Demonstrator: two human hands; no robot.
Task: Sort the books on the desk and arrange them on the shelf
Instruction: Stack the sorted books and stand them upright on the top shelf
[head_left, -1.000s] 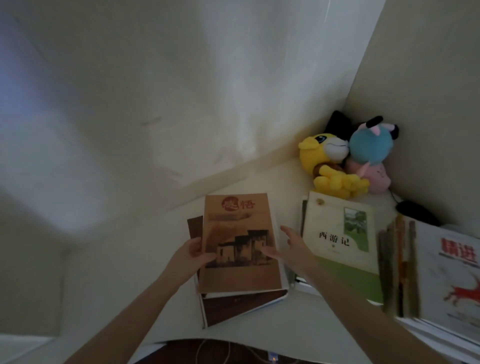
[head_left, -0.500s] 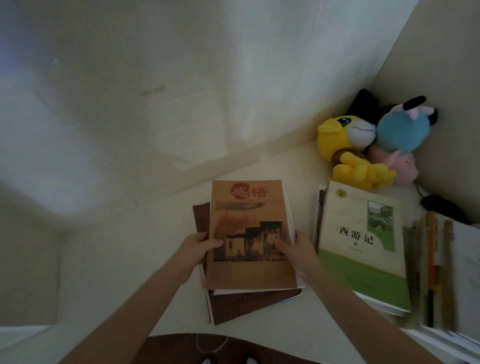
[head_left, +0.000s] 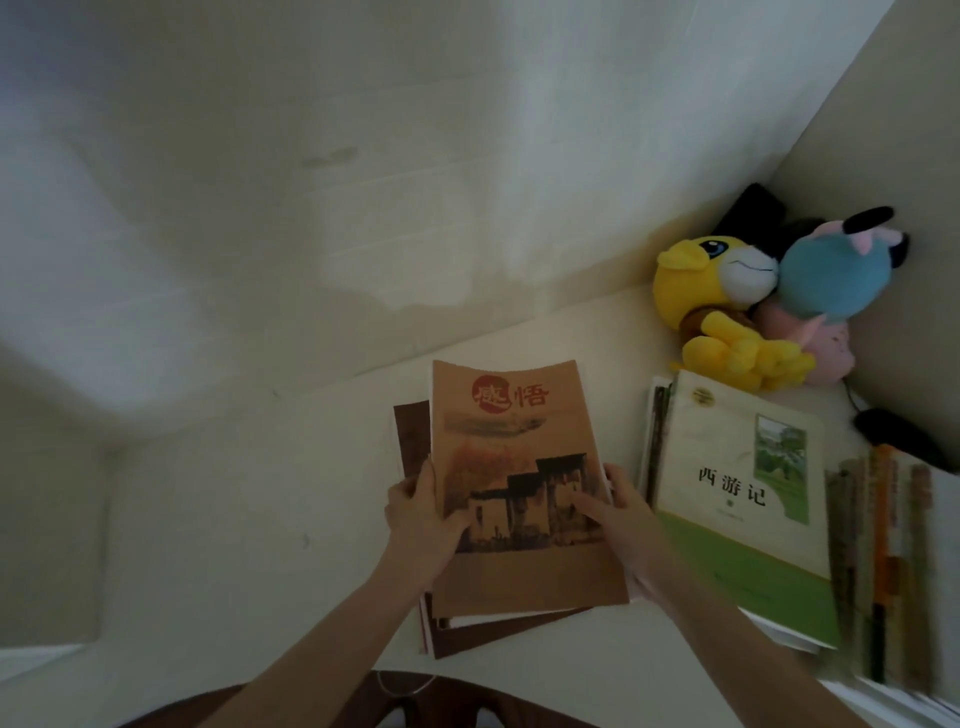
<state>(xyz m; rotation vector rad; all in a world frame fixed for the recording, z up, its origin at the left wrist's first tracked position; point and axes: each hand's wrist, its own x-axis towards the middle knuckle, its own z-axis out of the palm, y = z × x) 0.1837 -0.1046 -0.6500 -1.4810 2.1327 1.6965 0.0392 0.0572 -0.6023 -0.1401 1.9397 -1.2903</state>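
A tan book (head_left: 519, 467) with a red seal and a picture of old houses lies on top of a small stack on the pale desk (head_left: 260, 519). My left hand (head_left: 423, 514) grips its left edge, thumb on the cover. My right hand (head_left: 618, 506) grips its right edge, thumb on the cover too. A dark brown book (head_left: 410, 441) sticks out under it at the left and bottom. To the right lies a green and cream book (head_left: 737, 499) on another pile. Several upright spines (head_left: 883, 545) stand at the far right, blurred.
Two plush toys, one yellow (head_left: 727, 312) and one blue and pink (head_left: 826, 291), sit in the back right corner. A black object with a cord (head_left: 904, 436) lies beside them. Walls close the desk at the back and right. A dark round seat edge (head_left: 395, 701) shows below.
My right hand has come in from the right and taken the tan book's right edge. My left hand kept its hold on the left edge. The view has shifted left.
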